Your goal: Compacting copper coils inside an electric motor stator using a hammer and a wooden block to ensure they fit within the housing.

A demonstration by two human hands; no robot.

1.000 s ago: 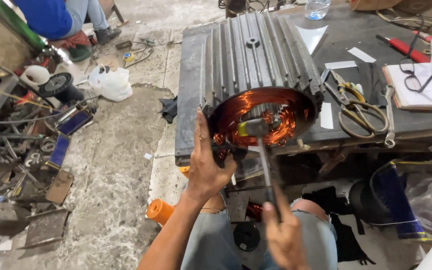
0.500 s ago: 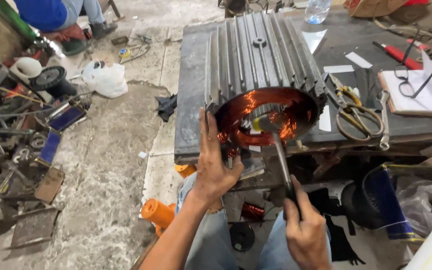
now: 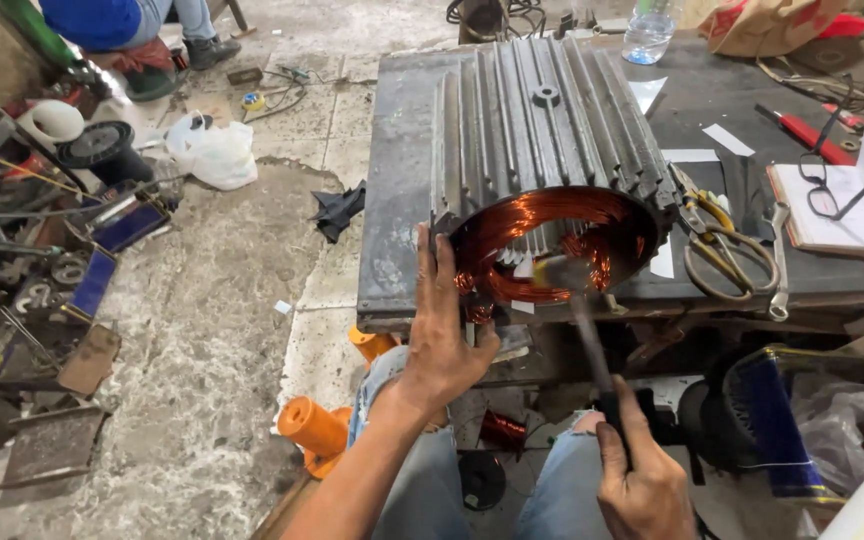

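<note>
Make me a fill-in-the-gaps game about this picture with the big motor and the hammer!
1. The left hand rests on the finned motor housing's ____ rim.
2. The right hand grips a ____ by its handle.
3. The windings inside are ____-coloured.
4. The scissors lie on the motor's ____ side.

Missing words: front; hammer; copper; right

Both forearms bare, no sleeves, no gloves, no watch or rings visible. Left hand (image 3: 442, 340) and right hand (image 3: 642, 485) grimy, dirt on fingers and knuckles. Faded light-blue jeans (image 3: 562, 490), worn at the knees.
</note>
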